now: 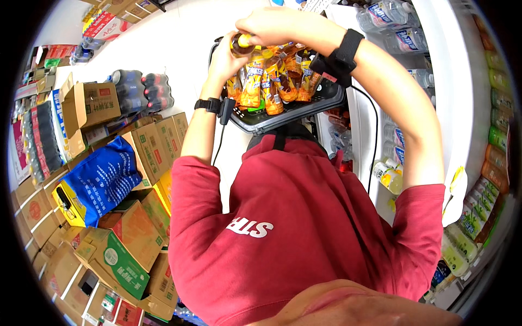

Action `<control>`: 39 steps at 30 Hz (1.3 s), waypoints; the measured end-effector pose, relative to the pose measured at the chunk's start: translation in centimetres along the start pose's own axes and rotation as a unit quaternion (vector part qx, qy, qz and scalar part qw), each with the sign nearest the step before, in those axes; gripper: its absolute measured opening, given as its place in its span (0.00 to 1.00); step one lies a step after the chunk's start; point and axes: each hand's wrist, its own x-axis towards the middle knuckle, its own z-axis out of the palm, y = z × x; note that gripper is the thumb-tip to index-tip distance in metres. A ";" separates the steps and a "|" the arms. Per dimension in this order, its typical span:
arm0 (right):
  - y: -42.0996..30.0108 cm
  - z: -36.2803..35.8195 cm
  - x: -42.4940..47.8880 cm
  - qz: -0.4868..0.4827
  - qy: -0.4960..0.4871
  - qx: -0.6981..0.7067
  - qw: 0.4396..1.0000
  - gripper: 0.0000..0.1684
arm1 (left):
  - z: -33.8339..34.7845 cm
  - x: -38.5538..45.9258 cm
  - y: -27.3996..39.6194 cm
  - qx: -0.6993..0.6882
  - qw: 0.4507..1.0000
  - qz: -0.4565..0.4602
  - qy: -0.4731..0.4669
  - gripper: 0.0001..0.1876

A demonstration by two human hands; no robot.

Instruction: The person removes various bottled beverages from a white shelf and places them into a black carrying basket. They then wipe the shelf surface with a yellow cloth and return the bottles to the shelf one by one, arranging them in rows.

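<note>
A plastic drink bottle (241,50) with dark liquid is gripped in my left hand (225,59), its top tilted up towards me. The fingers of my right hand (263,26) are at its yellow cap (244,40), pinching it from the right. Both hands are over the far side of a black plastic basket (281,116). Inside it, several bottles of brown drink (253,77) with yellow and orange labels and yellow caps lie close together, most of them leaning. Part of the held bottle's body is hidden behind my left fingers.
Stacked cardboard cartons (151,150) fill the left side, with a blue bag (108,179) over a yellow box. Shrink-wrapped bottle packs (127,89) stand behind them. Right of the basket is a white shelf unit (357,118) with water bottles (385,16). Cables hang from both wrist straps.
</note>
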 end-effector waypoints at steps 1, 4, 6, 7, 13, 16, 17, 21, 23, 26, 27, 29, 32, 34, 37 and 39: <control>0.1 -0.3 -0.6 -0.015 0.003 0.005 1.000 0.19 | 0.3 -0.4 -0.5 -0.001 1.000 0.004 0.004 0.38; 0.0 0.2 -2.5 0.000 0.079 0.065 0.995 0.15 | 1.1 -0.6 -1.1 -0.020 0.999 -0.039 0.000 0.38; 0.1 1.2 -3.7 0.019 0.126 0.086 0.988 0.14 | 1.3 -0.2 -1.1 0.035 0.999 -0.018 0.003 0.39; 0.2 1.9 -4.3 0.043 0.147 0.111 0.982 0.14 | 1.4 0.3 -1.0 0.058 0.998 0.012 0.013 0.40; 0.1 6.6 -10.3 0.156 0.229 0.246 0.929 0.13 | 2.2 3.9 -0.2 0.125 0.990 0.058 -0.027 0.36; -0.6 8.6 -13.4 0.190 0.254 0.300 0.900 0.12 | 3.6 6.1 0.1 0.227 0.962 0.114 -0.099 0.38; -0.9 9.1 -14.3 0.204 0.260 0.294 0.897 0.12 | 4.3 6.8 0.1 0.250 0.956 0.099 -0.121 0.37; -2.0 10.2 -17.1 0.233 0.289 0.315 0.874 0.12 | 7.4 9.3 -0.2 0.330 0.920 0.054 -0.204 0.35; -2.4 10.4 -18.4 0.238 0.312 0.294 0.872 0.11 | 8.1 9.4 -1.0 0.352 0.904 0.042 -0.239 0.35; -2.7 10.5 -20.4 0.272 0.305 0.292 0.865 0.11 | 8.2 9.1 -2.3 0.316 0.924 0.041 -0.212 0.37; -2.7 10.5 -21.0 0.279 0.311 0.289 0.861 0.10 | 8.1 9.0 -2.6 0.300 0.931 0.028 -0.205 0.37; -3.1 10.6 -22.1 0.302 0.308 0.289 0.855 0.10 | 8.0 8.9 -3.1 0.386 0.898 0.050 -0.204 0.36; -4.1 10.6 -23.5 0.280 0.364 0.277 0.844 0.10 | 7.7 9.0 -3.3 0.367 0.902 0.035 -0.225 0.33; -5.0 10.2 -24.6 0.283 0.382 0.264 0.839 0.10 | 7.3 8.9 -3.3 0.348 0.910 0.028 -0.224 0.33; -6.7 9.0 -26.7 0.279 0.426 0.241 0.826 0.12 | 6.6 8.6 -3.3 0.341 0.909 0.032 -0.238 0.33; -8.0 7.9 -28.2 0.261 0.474 0.185 0.820 0.12 | 6.0 8.1 -3.3 0.314 0.921 0.065 -0.220 0.33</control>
